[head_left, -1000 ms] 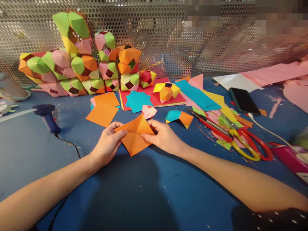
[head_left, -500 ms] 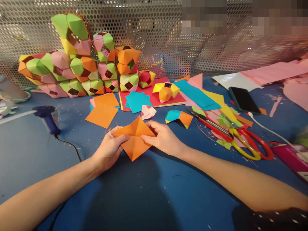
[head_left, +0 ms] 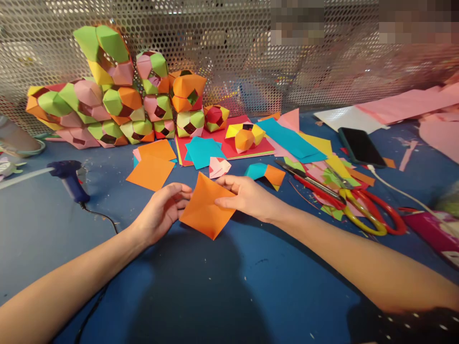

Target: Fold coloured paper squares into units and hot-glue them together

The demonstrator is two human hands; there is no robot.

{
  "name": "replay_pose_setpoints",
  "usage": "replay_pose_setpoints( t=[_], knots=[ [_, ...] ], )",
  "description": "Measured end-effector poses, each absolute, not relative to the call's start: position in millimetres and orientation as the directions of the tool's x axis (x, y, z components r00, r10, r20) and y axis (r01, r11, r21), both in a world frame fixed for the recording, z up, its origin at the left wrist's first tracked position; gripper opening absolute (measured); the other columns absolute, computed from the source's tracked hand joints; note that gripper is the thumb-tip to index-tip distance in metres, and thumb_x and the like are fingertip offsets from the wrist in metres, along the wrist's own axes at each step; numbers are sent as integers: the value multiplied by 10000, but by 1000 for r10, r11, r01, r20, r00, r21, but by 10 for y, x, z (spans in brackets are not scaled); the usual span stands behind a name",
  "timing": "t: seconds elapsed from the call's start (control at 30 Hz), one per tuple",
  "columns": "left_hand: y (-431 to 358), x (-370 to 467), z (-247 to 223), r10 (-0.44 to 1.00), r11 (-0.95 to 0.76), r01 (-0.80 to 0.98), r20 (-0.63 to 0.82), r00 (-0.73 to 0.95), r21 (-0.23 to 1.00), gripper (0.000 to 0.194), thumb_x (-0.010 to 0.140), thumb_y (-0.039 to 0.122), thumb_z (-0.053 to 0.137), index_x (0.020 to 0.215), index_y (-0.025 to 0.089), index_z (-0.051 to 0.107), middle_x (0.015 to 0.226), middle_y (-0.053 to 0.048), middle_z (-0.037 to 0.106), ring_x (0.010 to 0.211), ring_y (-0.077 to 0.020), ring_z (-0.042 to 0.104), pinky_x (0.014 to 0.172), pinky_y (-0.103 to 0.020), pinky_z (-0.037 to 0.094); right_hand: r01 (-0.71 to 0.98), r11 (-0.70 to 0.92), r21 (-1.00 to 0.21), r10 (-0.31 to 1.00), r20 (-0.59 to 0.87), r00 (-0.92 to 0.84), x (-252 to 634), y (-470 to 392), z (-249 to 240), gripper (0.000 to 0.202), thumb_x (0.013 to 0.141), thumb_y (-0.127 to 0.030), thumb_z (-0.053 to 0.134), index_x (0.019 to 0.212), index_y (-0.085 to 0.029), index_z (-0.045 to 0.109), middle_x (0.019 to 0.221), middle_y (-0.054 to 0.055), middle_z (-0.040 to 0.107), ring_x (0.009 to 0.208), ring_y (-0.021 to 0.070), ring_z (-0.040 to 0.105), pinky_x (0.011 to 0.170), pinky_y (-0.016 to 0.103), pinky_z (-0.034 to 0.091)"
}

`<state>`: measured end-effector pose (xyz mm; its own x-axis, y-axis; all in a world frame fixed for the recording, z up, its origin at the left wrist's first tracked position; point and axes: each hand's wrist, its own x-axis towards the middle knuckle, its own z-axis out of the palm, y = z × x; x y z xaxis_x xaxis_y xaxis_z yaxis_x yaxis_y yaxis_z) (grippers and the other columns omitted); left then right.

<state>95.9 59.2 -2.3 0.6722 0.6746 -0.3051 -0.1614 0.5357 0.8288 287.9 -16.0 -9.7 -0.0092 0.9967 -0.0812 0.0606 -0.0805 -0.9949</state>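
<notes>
An orange paper square [head_left: 206, 210] is held above the blue table, one corner toward me. My right hand [head_left: 247, 196] pinches its right corner, thumb on top and fingers behind. Beside the left edge, my left hand [head_left: 163, 210] has its fingers apart and curved, with the thumb raised; it does not grip the paper. Just behind the square lie a small pink folded piece [head_left: 219, 167] and a blue and orange folded piece [head_left: 267, 174]. Orange squares [head_left: 150, 172] lie behind my left hand, near a blue paper stack [head_left: 204, 153].
Folded paper balls [head_left: 124, 102] are stacked at the back left against a perforated metal screen [head_left: 233, 28]. A blue glue gun [head_left: 71, 179] with a cord stands left. Scissors [head_left: 366, 212], paper scraps and a phone [head_left: 360, 145] lie right.
My left hand has let go of the orange square and its fingers have spread. The square has turned in my right hand, and its crossing creases are now less visible.
</notes>
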Motion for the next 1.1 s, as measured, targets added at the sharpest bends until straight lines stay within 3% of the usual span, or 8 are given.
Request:
replay_pose_setpoints(
  t=[0.1,0.2,0.4,0.57,0.8,1.1],
  knots=[
    [557,958,23,642,471,-40,-311,700,881,204,741,302,658,882,159,621,839,-32,668,724,-134,620,684,-242,472,113,-108,-988,992,-114,-53,2870,-171,-74,233,675,-127,612,903,-173,618,886,26,690,811,171,648,694,288,515],
    [472,977,22,660,369,46,-297,690,928,244,715,209,685,938,168,595,891,-30,680,728,-132,635,700,-245,473,177,-48,-983,998,-56,-40,2833,-185,-75,250,695,-126,589,938,-176,617,934,29,682,856,174,639,722,290,508],
    [384,1022,-13,732,374,2,-296,613,927,310,711,102,609,1011,163,562,1035,-64,674,847,-184,663,772,-297,501,238,33,-971,992,60,109,2804,-183,-106,200,722,-211,629,916,-173,595,946,34,658,871,169,619,748,287,494],
    [364,1024,-51,747,326,-49,-226,625,944,282,757,158,597,1038,168,575,1082,-70,666,926,-201,652,845,-327,498,229,-38,-973,985,2,171,2784,-189,-164,233,750,-334,633,910,-170,592,870,39,660,749,170,609,652,295,481],
    [360,997,-132,789,199,-42,-135,599,979,257,781,198,600,1036,170,575,1055,-62,671,932,-209,645,861,-346,494,160,-55,-986,985,-27,171,2756,-190,-217,220,769,-328,610,929,-177,602,842,36,663,735,177,610,619,289,465],
    [361,975,-128,830,-96,201,-34,557,975,283,801,305,593,1054,179,592,1022,-61,667,931,-222,623,794,-320,505,254,-30,-967,976,26,214,2695,-239,-112,186,775,-278,579,920,-162,595,752,0,615,585,105,491,547,247,385]
  ],
)
